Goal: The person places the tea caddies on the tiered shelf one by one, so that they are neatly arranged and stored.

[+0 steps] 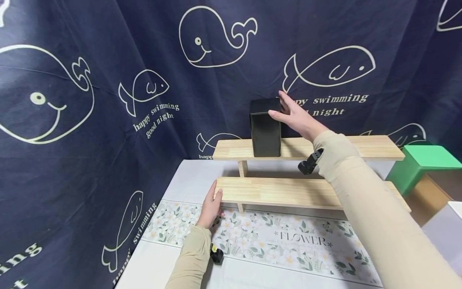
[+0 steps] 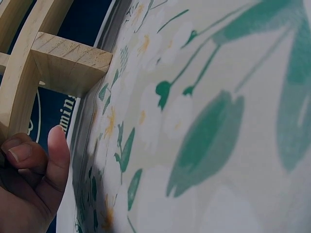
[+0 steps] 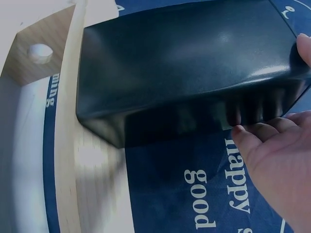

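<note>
A tall black box stands upright on the upper wooden shelf board. At its top right corner is my right hand. The thumb lies at the front upper edge, and the fairly straight fingers touch the right side, as the right wrist view shows. Lower down, my left hand holds the left end of the lower wooden shelf board. Its thumb is on the front edge, and a fingertip shows below the board. In the left wrist view the curled fingers are partly cut off by the frame.
A green box with a brown face stands at the right, beside a white surface. Under the shelf lies a floral mat lettered FLOWER on a white table. A dark blue fish-print curtain hangs behind and at the left.
</note>
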Tool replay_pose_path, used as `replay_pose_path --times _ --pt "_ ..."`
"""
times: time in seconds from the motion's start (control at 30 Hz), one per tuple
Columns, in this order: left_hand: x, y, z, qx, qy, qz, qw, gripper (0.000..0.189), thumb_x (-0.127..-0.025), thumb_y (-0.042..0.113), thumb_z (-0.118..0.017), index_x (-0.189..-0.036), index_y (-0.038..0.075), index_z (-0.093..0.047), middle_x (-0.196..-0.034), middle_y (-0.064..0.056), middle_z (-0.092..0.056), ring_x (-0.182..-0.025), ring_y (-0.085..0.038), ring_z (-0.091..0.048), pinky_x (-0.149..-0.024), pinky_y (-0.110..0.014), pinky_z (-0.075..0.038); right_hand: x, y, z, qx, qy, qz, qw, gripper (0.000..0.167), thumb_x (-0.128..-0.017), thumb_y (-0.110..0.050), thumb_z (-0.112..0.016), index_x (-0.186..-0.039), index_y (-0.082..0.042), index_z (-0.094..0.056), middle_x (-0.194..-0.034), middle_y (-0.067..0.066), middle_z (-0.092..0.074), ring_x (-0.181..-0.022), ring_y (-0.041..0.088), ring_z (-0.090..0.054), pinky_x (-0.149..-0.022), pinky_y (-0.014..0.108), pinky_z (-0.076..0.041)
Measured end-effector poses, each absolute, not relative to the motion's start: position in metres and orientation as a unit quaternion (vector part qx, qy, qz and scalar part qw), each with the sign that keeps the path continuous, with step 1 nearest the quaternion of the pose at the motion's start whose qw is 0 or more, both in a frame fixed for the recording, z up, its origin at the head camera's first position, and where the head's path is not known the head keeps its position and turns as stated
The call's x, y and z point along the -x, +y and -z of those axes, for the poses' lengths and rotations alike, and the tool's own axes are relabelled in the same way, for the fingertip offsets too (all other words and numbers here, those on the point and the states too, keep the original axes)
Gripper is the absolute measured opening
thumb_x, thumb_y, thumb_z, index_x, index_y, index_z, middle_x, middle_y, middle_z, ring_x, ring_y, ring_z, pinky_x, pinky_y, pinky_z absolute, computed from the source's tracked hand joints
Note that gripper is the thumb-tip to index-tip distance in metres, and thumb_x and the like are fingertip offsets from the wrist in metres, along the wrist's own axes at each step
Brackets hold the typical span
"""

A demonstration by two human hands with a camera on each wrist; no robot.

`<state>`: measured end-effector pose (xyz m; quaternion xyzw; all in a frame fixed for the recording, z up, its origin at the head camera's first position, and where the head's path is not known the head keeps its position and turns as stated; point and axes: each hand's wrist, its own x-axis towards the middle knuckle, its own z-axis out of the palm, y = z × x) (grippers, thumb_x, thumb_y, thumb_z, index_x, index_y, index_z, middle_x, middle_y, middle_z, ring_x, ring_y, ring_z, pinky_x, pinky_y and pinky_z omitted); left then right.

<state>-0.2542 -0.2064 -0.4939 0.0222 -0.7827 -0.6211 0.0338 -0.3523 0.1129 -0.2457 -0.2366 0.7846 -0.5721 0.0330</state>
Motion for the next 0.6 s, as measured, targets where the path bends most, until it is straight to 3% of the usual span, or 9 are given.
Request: replay_pose_path --times 0.13,0.3,0.53,0.6 --pt "0.254 -0.206 0.494 -0.023 -0.78 0.624 0.035 0.055 -0.105 0.034 -0.043 -0.156 0.031 -0.022 -0.074 -0.004 -0.057 -0.04 -0.01 -0.034 -0.04 -0.031 -0.052 0.348 0.116 0.245 0.232 0.788 0.57 0.033 0.095 -0.094 -0.041 -0.062 -0.157 -0.025 0.007 -0.163 0.0 0.004 -0.148 0.014 -0.001 -0.121 0.04 -0.009" --pt "0.253 -0.205 0.493 -0.017 -0.777 0.628 0.028 0.057 -0.105 0.036 -0.044 -0.157 0.03 -0.021 -0.059 0.0 -0.038 -0.041 -0.01 -0.034 -0.041 -0.032 -0.053 0.335 0.127 0.244 0.224 0.78 0.584 0.016 0.094 -0.094 -0.042 -0.062 -0.157 -0.027 0.005 -0.164 0.003 -0.004 -0.148 0.014 -0.008 -0.121 0.039 -0.012" --pt "0.251 -0.205 0.492 -0.018 -0.78 0.624 0.032 0.057 -0.105 0.038 -0.044 -0.156 0.03 -0.022 -0.067 -0.003 -0.047 -0.041 -0.011 -0.035 -0.042 -0.034 -0.053 0.309 0.149 0.254 0.222 0.776 0.59 -0.009 0.084 -0.097 -0.035 -0.06 -0.158 -0.018 -0.005 -0.163 0.008 -0.011 -0.148 0.018 -0.013 -0.12 0.038 -0.017" --pt "0.248 -0.204 0.487 -0.018 -0.781 0.623 0.033 0.056 -0.105 0.035 -0.044 -0.156 0.029 -0.023 -0.084 -0.011 -0.058 -0.042 -0.011 -0.038 -0.043 -0.038 -0.054 0.3 0.156 0.258 0.221 0.781 0.584 -0.015 0.082 -0.097 -0.034 -0.059 -0.158 -0.018 -0.008 -0.163 0.007 -0.012 -0.148 0.018 -0.014 -0.12 0.04 -0.019"
